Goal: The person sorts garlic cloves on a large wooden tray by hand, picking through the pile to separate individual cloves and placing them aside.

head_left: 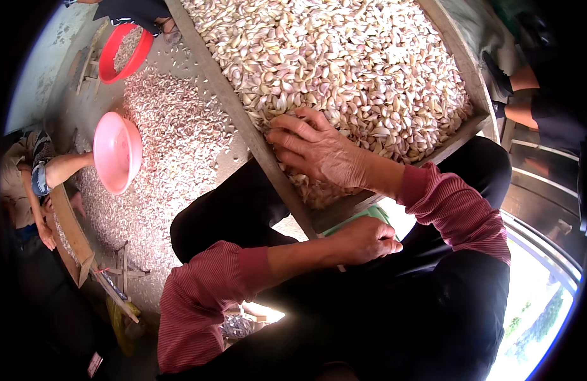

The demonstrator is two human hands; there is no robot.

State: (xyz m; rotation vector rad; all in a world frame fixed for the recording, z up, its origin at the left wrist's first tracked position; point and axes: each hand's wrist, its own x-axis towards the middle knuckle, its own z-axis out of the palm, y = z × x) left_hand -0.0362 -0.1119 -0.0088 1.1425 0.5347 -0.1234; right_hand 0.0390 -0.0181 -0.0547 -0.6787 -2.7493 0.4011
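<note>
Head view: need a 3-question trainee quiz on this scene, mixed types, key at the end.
1. Which hand is over the garlic cloves in the wooden tray?
2. True or false: the pink basin is outside the wooden tray.
3. The basin nearest the picture's top edge is: (a) blue, (b) red, (c) green.

Key:
1. The right hand; the left hand is outside the tray.
2. True; it stands apart, to the left of the tray.
3. b.
</note>
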